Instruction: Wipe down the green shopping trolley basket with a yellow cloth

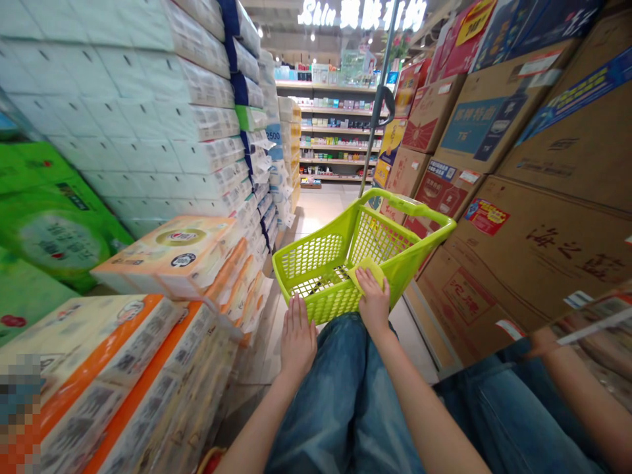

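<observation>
A lime-green rolling shopping basket [317, 259] with lattice sides stands in the aisle just in front of my knees, its raised handle on the far right. My left hand [299, 336] lies flat with fingers stretched against the near left corner of its rim. Under the fingers of my right hand [374, 297] is a yellow cloth [376, 268], pressed onto the basket's near rim. The palm side of that hand is hidden. No goods show inside the basket.
Tissue packs [168, 250] are piled close on my left, below a tall white stack [123, 118]. Cardboard cartons [553, 263] wall the right side. A grey pole [374, 131] rises behind the basket. Stocked shelves [340, 122] stand at the aisle's far end.
</observation>
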`<action>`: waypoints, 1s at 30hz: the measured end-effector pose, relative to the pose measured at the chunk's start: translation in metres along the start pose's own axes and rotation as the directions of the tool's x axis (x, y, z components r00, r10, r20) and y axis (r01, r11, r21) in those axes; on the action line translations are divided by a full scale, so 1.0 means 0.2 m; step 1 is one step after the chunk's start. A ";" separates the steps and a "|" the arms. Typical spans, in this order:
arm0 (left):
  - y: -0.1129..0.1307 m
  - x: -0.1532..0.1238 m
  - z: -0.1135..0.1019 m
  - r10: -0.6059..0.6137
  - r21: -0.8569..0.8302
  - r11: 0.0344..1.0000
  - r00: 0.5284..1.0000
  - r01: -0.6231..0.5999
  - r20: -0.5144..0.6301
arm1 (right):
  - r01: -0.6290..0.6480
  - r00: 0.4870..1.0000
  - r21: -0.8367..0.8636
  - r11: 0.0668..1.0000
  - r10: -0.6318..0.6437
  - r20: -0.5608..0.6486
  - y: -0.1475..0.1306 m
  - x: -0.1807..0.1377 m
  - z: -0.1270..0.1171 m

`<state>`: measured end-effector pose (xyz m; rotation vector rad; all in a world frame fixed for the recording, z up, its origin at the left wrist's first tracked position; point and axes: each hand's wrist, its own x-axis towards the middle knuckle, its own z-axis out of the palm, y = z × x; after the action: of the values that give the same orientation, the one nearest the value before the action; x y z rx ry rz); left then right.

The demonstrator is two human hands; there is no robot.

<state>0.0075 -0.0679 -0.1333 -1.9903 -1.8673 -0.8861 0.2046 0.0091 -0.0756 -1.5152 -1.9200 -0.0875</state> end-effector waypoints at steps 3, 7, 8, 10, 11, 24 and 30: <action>0.00 0.00 0.01 0.001 0.021 1.000 1.000 -0.001 0.006 | -0.002 1.000 0.038 0.999 0.001 0.031 -0.20 -0.08 0.08; -0.02 -0.02 0.04 0.010 0.046 0.999 1.000 -0.011 0.010 | 0.151 0.979 0.107 0.983 -0.164 0.119 -0.45 -0.19 0.16; -0.03 -0.02 0.04 0.013 0.050 0.999 1.000 -0.013 0.007 | 0.187 0.971 0.123 0.975 -0.202 0.130 -0.48 -0.20 0.17; -0.03 -0.02 0.04 0.014 0.050 0.999 1.000 -0.014 0.004 | 0.257 0.950 0.143 0.956 -0.277 0.145 -0.47 -0.21 0.17; -0.03 -0.02 0.04 0.014 0.046 0.999 1.000 -0.014 0.006 | 0.292 0.938 0.143 0.946 -0.313 0.150 -0.44 -0.20 0.15; 0.01 0.00 0.02 -0.027 -0.006 1.000 1.000 0.027 0.000 | -0.039 0.999 -0.021 0.999 0.039 0.028 -0.05 0.00 -0.01; -0.03 -0.04 0.07 -0.001 0.018 1.000 1.000 0.001 -0.009 | 0.150 0.978 0.137 0.979 -0.167 0.125 -0.53 -0.21 0.17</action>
<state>0.0049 -0.0646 -0.1507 -1.9718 -1.8645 -0.8739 0.0990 -0.0446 -0.0884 -1.3122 -2.1111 0.0676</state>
